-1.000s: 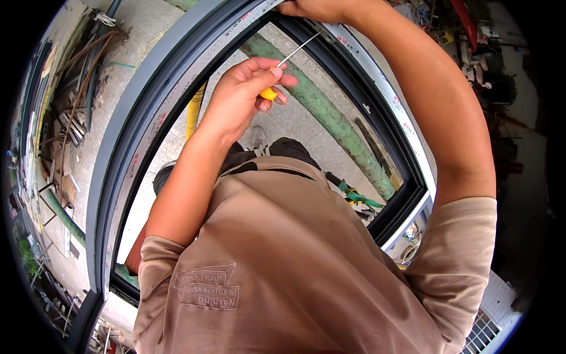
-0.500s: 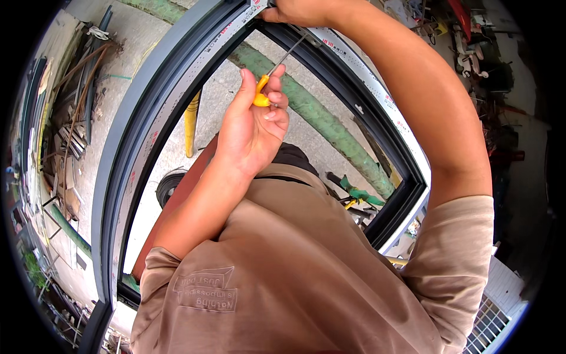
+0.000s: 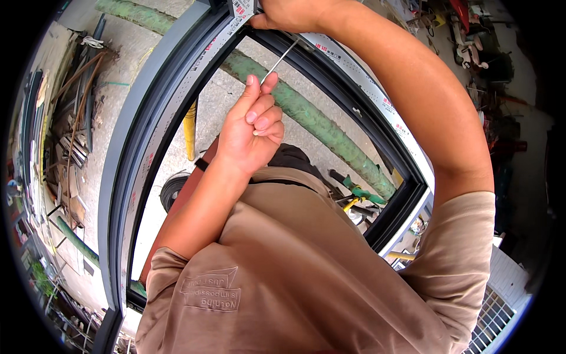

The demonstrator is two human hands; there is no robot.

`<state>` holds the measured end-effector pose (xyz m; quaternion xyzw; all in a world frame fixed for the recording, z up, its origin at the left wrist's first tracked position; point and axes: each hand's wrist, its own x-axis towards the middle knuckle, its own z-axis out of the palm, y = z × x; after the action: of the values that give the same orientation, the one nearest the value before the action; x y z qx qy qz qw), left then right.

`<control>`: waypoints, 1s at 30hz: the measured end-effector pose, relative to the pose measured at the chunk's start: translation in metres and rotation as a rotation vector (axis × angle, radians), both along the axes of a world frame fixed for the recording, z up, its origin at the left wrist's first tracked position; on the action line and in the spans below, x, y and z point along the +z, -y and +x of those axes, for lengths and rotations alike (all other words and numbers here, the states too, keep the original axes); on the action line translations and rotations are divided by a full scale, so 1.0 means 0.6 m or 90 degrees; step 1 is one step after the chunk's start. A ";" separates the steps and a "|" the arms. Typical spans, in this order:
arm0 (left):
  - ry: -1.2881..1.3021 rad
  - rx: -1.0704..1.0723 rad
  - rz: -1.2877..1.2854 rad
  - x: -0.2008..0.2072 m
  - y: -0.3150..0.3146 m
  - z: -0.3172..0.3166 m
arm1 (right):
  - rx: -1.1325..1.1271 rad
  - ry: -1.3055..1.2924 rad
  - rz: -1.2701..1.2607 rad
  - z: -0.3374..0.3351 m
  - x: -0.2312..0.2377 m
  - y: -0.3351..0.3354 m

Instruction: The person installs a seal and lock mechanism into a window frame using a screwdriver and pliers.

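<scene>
A large dark grey window frame (image 3: 115, 159) with printed white protective film surrounds my body. In my left hand (image 3: 252, 127) is a screwdriver (image 3: 279, 61), its fingers curled closed over the handle so that only the thin metal shaft shows. That shaft points up and away, its tip at the inner edge of the frame's far right side. My right hand (image 3: 298, 13) grips the frame close to its far corner, beside the screwdriver tip. The fingers of this hand are partly cut off by the picture's upper edge.
A green pipe (image 3: 318, 118) crosses beneath the frame's opening. A yellow post (image 3: 190, 133) and a black coil (image 3: 172, 190) stand inside it at the left. Scrap strips and wood (image 3: 73, 147) lie on the floor to the left. A white grid rack (image 3: 494, 312) is at the lower right.
My left fingers have closed around the screwdriver's yellow handle, which showed in a looser hold before. The view has shifted slightly; my right hand stays at the frame's far corner.
</scene>
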<state>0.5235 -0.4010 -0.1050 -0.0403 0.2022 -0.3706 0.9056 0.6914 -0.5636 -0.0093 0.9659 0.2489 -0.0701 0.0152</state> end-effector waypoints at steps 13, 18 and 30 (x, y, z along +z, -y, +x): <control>0.275 0.020 0.512 0.012 0.010 -0.005 | 0.029 0.008 0.021 -0.001 0.002 0.006; 0.304 0.018 0.518 0.001 0.004 -0.003 | 0.008 0.001 0.031 -0.001 0.000 0.004; 0.315 0.046 0.708 0.006 0.007 -0.010 | 0.031 0.009 0.021 0.001 -0.002 0.008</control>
<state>0.5173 -0.4050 -0.1011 0.5188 0.1475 -0.1768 0.8233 0.6921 -0.5684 -0.0104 0.9602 0.2732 -0.0587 0.0024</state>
